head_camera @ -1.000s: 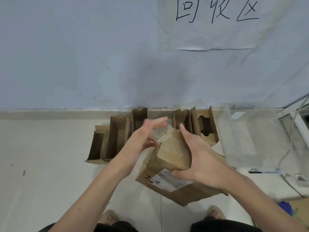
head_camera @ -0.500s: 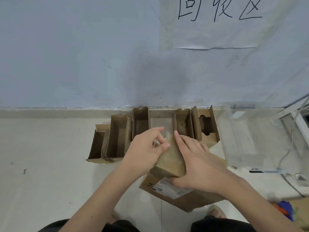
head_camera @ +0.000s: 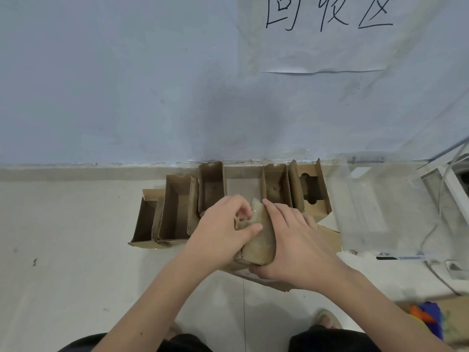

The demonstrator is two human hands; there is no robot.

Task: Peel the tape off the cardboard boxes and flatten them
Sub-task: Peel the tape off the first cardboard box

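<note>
A brown cardboard box (head_camera: 258, 246) is held in front of me above the floor, its upper face glossy with clear tape. My right hand (head_camera: 295, 246) wraps over the box from the right, fingers across the top and thumb underneath. My left hand (head_camera: 225, 231) sits at the box's upper left corner, thumb and fingers pinching a crumpled strip of clear tape (head_camera: 247, 217). The box's lower flap (head_camera: 330, 237) sticks out past my right hand. Most of the box is hidden under both hands.
Several opened cardboard boxes (head_camera: 177, 209) lie in a row on the floor against the blue wall. A clear plastic container (head_camera: 368, 201) stands to the right, with cables (head_camera: 436, 270) beyond it. Colourful items (head_camera: 426, 318) lie at the lower right. My feet show at the bottom.
The box has dropped lower and tipped so its white label is now hidden. My left hand moved from a raised, opened pull on the tape down to a closed pinch at the corner.
</note>
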